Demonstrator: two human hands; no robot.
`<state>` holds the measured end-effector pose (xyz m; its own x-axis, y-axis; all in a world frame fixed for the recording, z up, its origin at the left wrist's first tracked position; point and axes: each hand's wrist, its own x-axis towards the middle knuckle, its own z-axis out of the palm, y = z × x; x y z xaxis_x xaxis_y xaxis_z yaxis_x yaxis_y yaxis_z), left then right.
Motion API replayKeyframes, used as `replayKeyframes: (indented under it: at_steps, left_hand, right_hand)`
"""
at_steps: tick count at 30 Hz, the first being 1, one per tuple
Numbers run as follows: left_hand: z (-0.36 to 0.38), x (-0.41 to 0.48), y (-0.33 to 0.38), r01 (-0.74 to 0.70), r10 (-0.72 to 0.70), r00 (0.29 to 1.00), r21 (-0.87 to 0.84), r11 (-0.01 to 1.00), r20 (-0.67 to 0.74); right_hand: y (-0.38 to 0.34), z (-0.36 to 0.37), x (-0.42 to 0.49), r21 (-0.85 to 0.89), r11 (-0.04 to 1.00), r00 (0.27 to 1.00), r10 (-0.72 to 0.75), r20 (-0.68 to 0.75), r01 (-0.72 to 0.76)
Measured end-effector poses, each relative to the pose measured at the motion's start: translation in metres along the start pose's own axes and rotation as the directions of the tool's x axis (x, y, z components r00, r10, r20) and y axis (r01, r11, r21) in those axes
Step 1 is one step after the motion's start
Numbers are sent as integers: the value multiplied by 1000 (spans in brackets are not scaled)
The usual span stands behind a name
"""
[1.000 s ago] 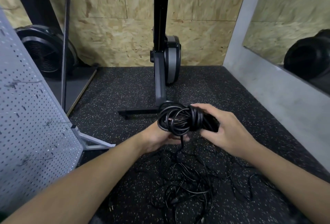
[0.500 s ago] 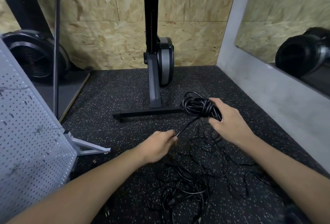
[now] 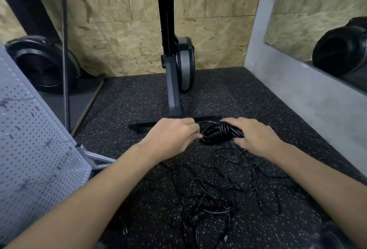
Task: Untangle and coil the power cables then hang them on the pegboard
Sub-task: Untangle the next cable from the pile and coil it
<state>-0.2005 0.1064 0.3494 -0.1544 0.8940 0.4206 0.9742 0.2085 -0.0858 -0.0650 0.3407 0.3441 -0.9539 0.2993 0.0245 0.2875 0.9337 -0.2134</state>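
I hold a coiled power cable (image 3: 220, 132) between my hands, low over the speckled rubber floor (image 3: 258, 98), a little toward 12 o'clock from the middle of my view. My right hand (image 3: 256, 137) is at 3 o'clock of the bundle, with its fingers curled over the loops and clamping them together. My left hand (image 3: 172, 137) comes in from 9 o'clock with bent fingers and seems to pinch a strand at the bundle's near rim. The fingertips are turned away from me, so I can't say exactly which strand.

I judge I'm finishing this one coil, either laying on the last loop or tucking in the tail so the bundle stays together. The rest is far from done. A thin tangle of loose cables (image 3: 208, 199) sprawls on the floor toward 6 o'clock, with at least one plug end in it.

The pegboard (image 3: 35, 149) leans at 9 o'clock, well apart from my hands. The exercise machine (image 3: 174, 100) stands at 12 o'clock, with its foot bar just beyond my knuckles.

Next I need the tail secured while my right hand squeezes the loops. Then comes a swing to 9 o'clock to hook the bundle on a peg. The loops may spring loose if I ease my grip too soon.
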Motion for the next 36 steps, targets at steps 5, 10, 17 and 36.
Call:
replayKeyframes:
  at_steps: [5, 10, 17, 36]
  left_hand:
    - [1, 1, -5, 28, -33, 998, -79, 996, -62]
    - [3, -9, -26, 308, -377, 926, -585, 750, 4]
    - [6, -20, -30, 455, -376, 860, -853, 257, 345]
    - [37, -3, 51, 434, -256, 807, -242, 868, 532]
  right_hand:
    - [-24, -1, -15, 20, 934, 922, -356, 152, 357]
    - [-26, -6, -19, 453, 822, 928, -370, -37, 346]
    - [-55, -7, -30, 747, 610, 901, -433, 33, 266]
    - [-35, 26, -4, -89, 994, 997, 65, 28, -63]
